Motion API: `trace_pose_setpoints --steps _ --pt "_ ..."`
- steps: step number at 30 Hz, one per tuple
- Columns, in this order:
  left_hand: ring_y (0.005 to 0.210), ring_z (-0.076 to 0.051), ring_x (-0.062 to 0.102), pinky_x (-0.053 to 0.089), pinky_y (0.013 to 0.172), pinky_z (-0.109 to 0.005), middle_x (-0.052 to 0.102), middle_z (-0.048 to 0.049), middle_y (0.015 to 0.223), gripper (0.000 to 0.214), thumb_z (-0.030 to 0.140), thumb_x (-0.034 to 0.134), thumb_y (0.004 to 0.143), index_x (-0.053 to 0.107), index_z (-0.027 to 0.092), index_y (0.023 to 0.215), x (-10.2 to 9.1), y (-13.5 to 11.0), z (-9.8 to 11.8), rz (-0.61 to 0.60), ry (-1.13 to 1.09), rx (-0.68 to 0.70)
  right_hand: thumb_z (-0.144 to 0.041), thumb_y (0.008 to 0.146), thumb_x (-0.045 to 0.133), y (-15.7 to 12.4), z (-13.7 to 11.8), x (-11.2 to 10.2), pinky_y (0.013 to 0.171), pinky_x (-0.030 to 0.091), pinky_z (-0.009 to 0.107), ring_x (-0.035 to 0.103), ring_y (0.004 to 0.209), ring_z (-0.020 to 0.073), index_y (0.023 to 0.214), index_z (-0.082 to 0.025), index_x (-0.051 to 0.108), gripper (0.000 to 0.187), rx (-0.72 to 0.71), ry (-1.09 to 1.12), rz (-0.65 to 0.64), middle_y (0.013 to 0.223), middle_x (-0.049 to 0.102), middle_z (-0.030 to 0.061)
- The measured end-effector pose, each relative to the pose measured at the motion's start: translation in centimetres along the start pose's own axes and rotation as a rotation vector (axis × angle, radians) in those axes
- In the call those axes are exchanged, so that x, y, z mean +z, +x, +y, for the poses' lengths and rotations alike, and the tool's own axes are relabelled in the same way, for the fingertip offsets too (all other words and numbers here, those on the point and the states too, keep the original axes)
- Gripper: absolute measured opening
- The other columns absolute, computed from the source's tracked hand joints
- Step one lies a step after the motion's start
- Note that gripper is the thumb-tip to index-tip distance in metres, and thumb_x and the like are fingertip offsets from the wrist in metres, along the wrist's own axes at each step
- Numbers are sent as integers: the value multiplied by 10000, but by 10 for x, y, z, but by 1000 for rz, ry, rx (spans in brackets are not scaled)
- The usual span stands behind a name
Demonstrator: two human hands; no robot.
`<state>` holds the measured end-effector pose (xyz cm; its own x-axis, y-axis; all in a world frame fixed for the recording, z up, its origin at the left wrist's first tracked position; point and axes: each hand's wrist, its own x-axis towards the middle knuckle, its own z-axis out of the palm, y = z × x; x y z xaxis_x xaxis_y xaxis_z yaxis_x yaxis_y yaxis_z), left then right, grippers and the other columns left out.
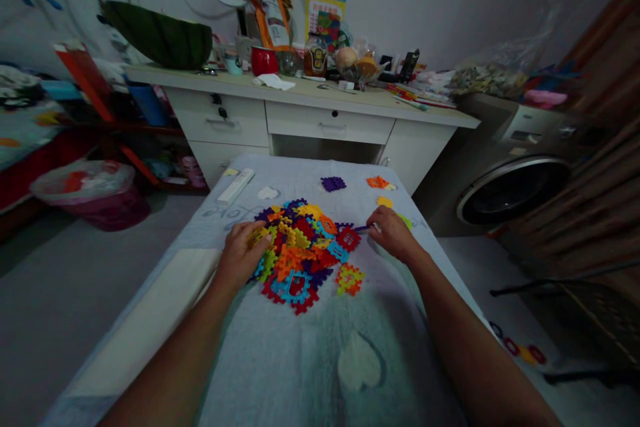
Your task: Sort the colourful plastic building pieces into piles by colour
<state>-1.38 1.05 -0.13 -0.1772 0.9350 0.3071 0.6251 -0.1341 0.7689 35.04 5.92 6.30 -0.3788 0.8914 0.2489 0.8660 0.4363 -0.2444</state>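
A heap of interlocking plastic building pieces (295, 257), in red, yellow, orange, blue, green and purple, lies on the cloth-covered table. At the heap's left edge, my left hand (241, 252) is closed, thumb and fingers about a yellow building piece (257, 236). To the right of the heap, my right hand (391, 230) pinches a purple building piece (361, 228), seen nearly edge-on. Nearest me, a yellow-and-orange piece (349, 279) lies beside the heap. Farther back are a separate purple piece (333, 183) and an orange piece (378, 182).
A white power strip (237, 187) lies at the table's far left. Behind stands a white desk (300, 92) with jars, a red cup (264, 61) and a watermelon piece (160, 35). A washing machine (515, 160) is at right, a lined bin (93, 193) at left.
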Motion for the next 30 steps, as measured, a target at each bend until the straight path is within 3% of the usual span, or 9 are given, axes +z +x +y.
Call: trace_pose_setpoints --steps 4,10,14,18,22,30 --pt "1142 -278 548 410 1059 -442 571 -79 1124 449 520 548 800 647 216 1114 0 0 3 -22 -10 -15 -152 800 548 31 8 3 783 447 277 602 809 169 852 -163 727 187 200 122 90 856 683 63" --pt "1132 -284 560 415 1052 -451 616 -77 1110 406 511 548 791 647 237 1074 0 1 8 -30 5 -5 -131 752 576 88 -2 36 475 393 197 535 507 105 777 -170 617 61 646 820 261 570 559 -40" --pt "1148 -305 554 381 1069 -487 651 -79 1103 402 523 551 783 658 249 1057 0 1 7 0 37 15 -111 723 603 121 -7 54 408 361 172 462 416 77 676 -191 500 138 834 1050 363 491 491 -64" --pt "1149 -319 547 374 1063 -503 670 -81 1108 395 520 563 768 662 256 1045 0 2 9 12 42 -5 -104 714 610 142 -6 64 379 345 162 395 376 57 626 -204 416 235 887 1091 361 467 431 -80" --pt "1142 -312 546 389 1049 -488 668 -74 1102 393 514 574 763 661 257 1046 1 1 9 11 29 -21 -115 750 584 145 -7 65 395 372 163 414 402 54 664 -191 461 169 871 1117 306 520 484 -61" --pt "1146 -287 536 391 1070 -451 572 -79 1126 395 492 587 764 664 233 1051 5 2 4 50 24 11 -113 710 626 101 -9 46 467 383 171 504 515 83 761 -166 616 75 746 990 194 569 551 -43"
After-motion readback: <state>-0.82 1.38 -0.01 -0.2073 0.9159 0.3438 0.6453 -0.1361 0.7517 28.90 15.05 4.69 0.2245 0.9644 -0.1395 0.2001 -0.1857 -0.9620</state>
